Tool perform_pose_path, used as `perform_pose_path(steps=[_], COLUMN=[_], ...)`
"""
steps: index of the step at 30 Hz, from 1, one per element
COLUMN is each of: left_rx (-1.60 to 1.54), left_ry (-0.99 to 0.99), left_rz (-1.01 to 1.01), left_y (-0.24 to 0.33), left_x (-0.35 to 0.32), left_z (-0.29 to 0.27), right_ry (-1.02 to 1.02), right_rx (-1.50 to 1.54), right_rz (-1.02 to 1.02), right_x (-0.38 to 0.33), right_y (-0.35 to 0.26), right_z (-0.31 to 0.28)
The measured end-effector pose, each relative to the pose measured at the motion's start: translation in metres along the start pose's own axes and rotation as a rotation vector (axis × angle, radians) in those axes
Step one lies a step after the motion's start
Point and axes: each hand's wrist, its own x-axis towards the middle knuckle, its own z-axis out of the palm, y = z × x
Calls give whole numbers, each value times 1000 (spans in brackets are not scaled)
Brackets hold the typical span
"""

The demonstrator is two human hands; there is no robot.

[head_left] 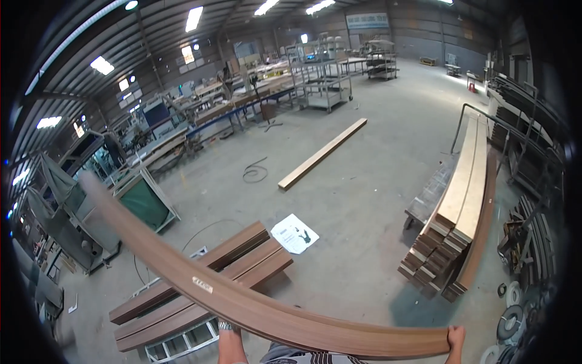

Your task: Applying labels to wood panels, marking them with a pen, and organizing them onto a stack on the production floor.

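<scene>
A long brown wooden beam (285, 316) crosses in front of me, held off the floor, its far end reaching up to the left. A pale label sits on its face. My right hand (456, 337) is closed around the beam's near right end. My left hand (231, 344) bears the beam from below near its middle; only the wrist with a metal band and the forearm show, the fingers being mostly hidden behind the wood. Beneath the beam, several brown beams (267, 265) lie on a pale metal ladder-like frame (182, 344).
At right, a stack of beams (459, 203) with pale tops rests beside a dark low cart (429, 191). A single pale beam (324, 153) and a printed sheet (294, 234) lie on the floor. A green-panelled frame (145, 201) stands left; wheeled racks (321, 76) stand farther back.
</scene>
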Motion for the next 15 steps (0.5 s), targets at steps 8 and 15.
perform_pose_path(steps=[8, 15], left_rx=[-623, -824], left_ry=[-704, -1113], left_rz=[-369, -670], left_y=[-89, -249], left_x=[63, 78], left_z=[223, 345], right_ry=[185, 364], right_rx=[122, 257], right_rz=[345, 1039], right_x=[-214, -337], right_y=[236, 182], right_z=[45, -32])
